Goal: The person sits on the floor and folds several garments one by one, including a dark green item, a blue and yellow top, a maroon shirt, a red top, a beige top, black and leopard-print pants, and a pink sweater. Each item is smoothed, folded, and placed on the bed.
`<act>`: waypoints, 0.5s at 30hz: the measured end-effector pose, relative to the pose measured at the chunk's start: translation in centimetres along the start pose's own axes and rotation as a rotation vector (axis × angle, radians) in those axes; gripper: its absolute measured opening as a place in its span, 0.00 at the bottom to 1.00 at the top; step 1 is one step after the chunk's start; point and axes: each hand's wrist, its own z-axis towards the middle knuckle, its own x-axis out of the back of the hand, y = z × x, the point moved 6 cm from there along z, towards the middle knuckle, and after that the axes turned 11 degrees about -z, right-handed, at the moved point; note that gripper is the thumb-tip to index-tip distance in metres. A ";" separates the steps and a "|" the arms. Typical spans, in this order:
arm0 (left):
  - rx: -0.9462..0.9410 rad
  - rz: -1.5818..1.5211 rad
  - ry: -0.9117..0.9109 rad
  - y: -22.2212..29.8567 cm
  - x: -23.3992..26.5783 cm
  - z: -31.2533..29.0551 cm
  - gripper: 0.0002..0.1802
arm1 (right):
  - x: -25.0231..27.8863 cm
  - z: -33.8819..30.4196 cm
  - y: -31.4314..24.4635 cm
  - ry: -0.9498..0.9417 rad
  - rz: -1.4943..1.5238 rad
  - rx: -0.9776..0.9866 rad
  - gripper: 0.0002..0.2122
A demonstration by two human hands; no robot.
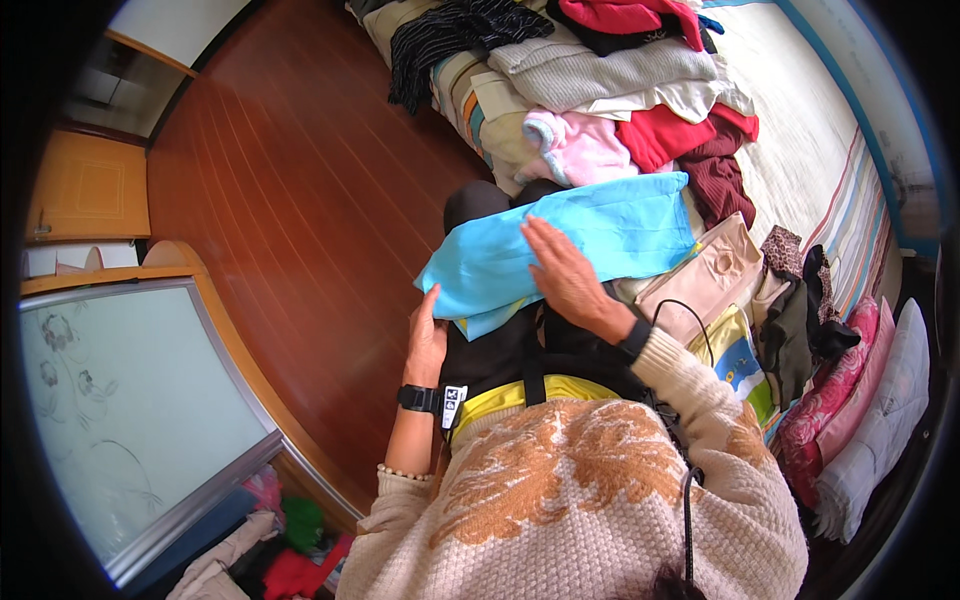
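Two hands, working apart, are noted at a light-blue cloth [590, 232] laid across the person's black-trousered knees: the left hand [428, 335] grips its near left corner, while the right hand [565, 275] lies palm down on its upper face, fingers extended. Just beyond the right wrist, a folded beige garment [690, 282] rests on the bed [800, 110]. Farther off, along the bed's left edge, lie a pale-pink garment [588, 145], then a grey knit [610, 75], and a dark striped garment [440, 45] overhanging that edge.
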 end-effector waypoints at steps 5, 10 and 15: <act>-0.017 -0.117 -0.051 0.8 -3.4 -0.9 0.27 | -3.8 0.1 0.0 -0.083 -0.052 -0.068 0.26; -0.021 -0.078 -0.132 4.6 -10.1 -2.8 0.32 | -3.0 -1.2 1.6 0.044 0.481 -0.272 0.24; -0.091 0.265 -0.621 2.3 -23.8 -3.4 0.22 | -4.5 -3.1 5.2 0.281 1.436 -0.618 0.22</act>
